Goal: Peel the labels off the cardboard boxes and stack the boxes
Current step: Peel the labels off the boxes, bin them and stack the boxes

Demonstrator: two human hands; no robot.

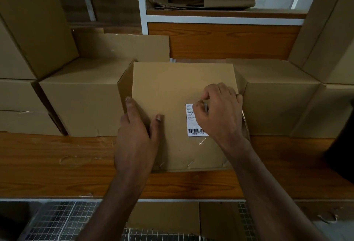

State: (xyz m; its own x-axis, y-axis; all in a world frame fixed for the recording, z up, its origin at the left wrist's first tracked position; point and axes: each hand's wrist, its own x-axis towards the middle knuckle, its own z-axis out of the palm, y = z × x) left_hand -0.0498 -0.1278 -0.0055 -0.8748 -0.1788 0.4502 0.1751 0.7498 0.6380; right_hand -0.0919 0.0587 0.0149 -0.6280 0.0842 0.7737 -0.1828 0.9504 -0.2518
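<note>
On the wooden counter (57, 156), the left hand (137, 135) rests flat, fingers relaxed, on the plain brown cardboard box (172, 91); the right hand (220, 114) pinches its white barcode label (192, 125).

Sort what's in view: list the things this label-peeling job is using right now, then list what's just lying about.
In use:
- cardboard box at centre
- white barcode label on it
- right hand, fingers picking at the label's top edge
- left hand, flat on the box

Lying about:
- flattened cardboard on the shelf
- wire mesh rack below the wooden bench
</note>
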